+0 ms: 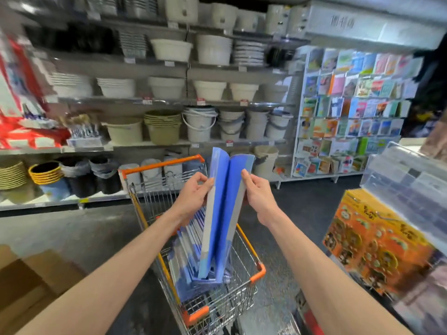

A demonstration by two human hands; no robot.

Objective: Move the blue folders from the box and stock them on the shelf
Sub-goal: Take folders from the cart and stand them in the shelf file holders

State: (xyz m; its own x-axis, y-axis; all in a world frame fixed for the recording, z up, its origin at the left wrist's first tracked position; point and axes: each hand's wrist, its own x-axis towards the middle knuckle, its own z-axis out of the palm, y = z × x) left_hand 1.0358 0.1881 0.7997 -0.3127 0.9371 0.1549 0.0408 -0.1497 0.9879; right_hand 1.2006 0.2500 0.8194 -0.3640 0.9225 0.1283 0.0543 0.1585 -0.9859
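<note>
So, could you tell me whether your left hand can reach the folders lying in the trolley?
Probably not yet: the left hand grips the raised folders; once freed, the trolley stack lies uncovered below.

Folders [187, 261] in cart [257, 274], shelves [96, 68] behind.

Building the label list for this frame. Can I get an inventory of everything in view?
Held blue plastic folders: several, count unclear; blue with grey strips; above the cart, splayed into two halves.
Carted blue plastic folders: stack, count unclear; blue; in the basket.
Wire shopping cart: one; silver, orange trim; centre.
Plastic basins: many; white and cream; upper shelves behind.
Plastic buckets: many; white and beige; the shelf below the basins.
Greeting card rack: one; multicoloured; right rear.
Cardboard box: one; brown; lower left.
Printed box: one; orange; right.
Clear plastic tub: at least one; above the printed box.
Left hand: grips the left half.
Right hand: grips the right half.
</note>
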